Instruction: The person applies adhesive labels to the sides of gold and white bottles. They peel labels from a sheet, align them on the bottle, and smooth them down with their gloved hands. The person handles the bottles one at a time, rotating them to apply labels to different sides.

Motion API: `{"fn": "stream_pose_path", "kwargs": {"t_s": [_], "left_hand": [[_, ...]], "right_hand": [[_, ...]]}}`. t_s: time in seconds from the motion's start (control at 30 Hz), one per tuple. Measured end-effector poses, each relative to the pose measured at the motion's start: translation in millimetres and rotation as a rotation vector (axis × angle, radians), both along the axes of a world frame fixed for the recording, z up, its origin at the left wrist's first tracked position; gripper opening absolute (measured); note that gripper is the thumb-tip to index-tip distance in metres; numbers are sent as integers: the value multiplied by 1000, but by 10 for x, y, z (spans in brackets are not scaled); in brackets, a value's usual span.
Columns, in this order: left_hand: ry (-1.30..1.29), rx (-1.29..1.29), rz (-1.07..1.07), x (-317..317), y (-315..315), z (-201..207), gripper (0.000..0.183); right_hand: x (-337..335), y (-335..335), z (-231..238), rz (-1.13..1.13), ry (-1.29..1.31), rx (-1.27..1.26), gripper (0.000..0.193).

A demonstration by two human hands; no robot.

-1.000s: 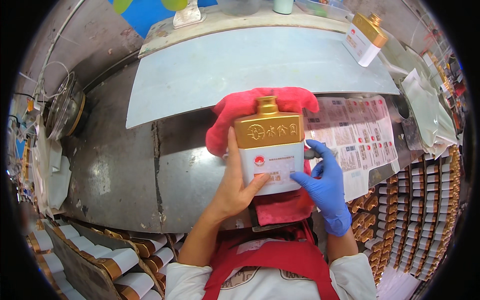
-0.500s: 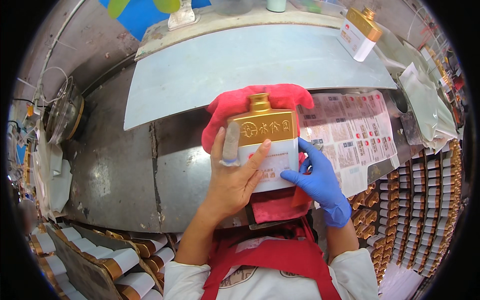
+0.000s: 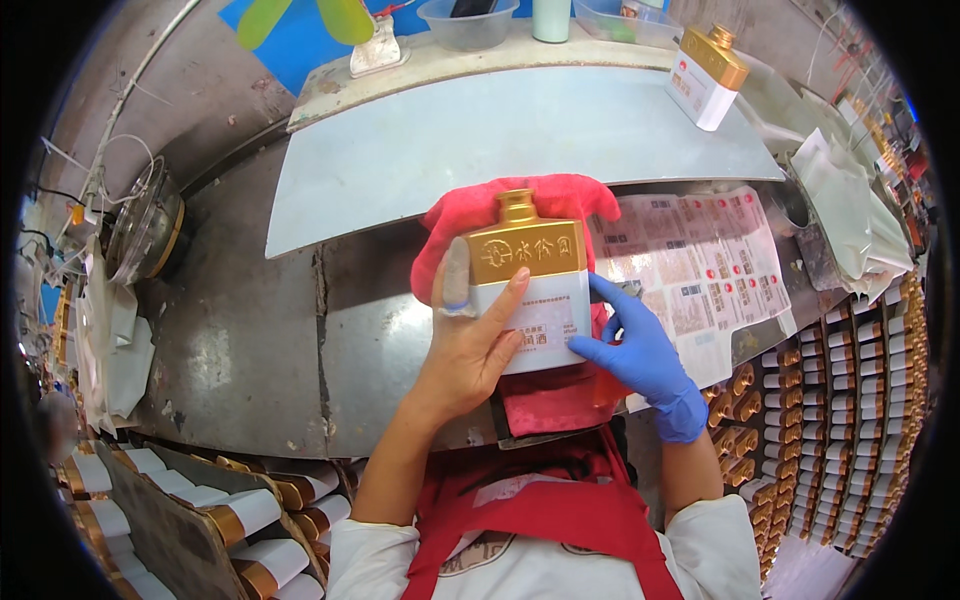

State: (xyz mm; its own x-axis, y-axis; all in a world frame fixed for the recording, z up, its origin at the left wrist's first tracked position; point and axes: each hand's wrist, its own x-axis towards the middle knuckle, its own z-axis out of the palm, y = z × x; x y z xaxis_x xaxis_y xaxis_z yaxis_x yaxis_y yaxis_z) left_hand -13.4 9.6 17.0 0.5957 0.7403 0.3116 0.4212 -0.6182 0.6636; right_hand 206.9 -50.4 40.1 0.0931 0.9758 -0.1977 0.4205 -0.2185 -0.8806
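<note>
A flat-sided bottle [image 3: 530,295] with a gold shoulder and neck and a white lower body lies face up on a pink-red cloth [image 3: 440,225], its neck pointing away from me. My left hand [image 3: 465,345], bare but for a pale finger cover, grips its left side, with the thumb across the white front. Gloved in blue, my right hand [image 3: 640,360] holds the lower right side, thumb on the front edge and fingers around the side. Under that palm a red piece [image 3: 608,388] shows, too hidden to name.
Printed label sheets [image 3: 700,260] lie right of the cloth. Another gold-and-white bottle [image 3: 708,78] stands on the pale board [image 3: 500,120] at the far right. Racks of similar bottles [image 3: 840,430] fill the lower right, and more bottles [image 3: 250,515] lie at lower left.
The whole view has shifted slightly, showing more of the far shelf. Both hands keep their hold on the bottle, and my left thumb stays on its front.
</note>
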Motion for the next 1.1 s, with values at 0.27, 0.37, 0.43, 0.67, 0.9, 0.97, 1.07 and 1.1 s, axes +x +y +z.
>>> {"fn": "stream_pose_path", "kwargs": {"t_s": [0.27,0.37,0.43,0.67,0.9,0.97,1.07,1.1], "left_hand": [[-558,-334,-23,-187,56,-249,55],[-743,-495,40,-124,-30,-202,54],[-778,-595,70,-124,-66,-184,54],[-730,-625,3,-28,-121,-183,69],[-691,-620,-15,-55,-132,-261,84],[-677,-625,-26,-65,-147,-272,87],[-652,-626,-41,-78,-169,-266,95],[-629,-593,-57,-95,-167,-276,98]], "right_hand": [[231,-74,-170,-224,490,58,37],[122,-81,-187,-271,542,0,39],[30,-86,-202,-279,451,19,44],[-247,-41,-247,-264,95,124,54],[543,-169,-502,-478,1047,-82,41],[495,-311,-406,-482,1038,-30,41],[230,-441,-24,-406,726,115,45],[98,-430,80,-417,590,199,49]]}}
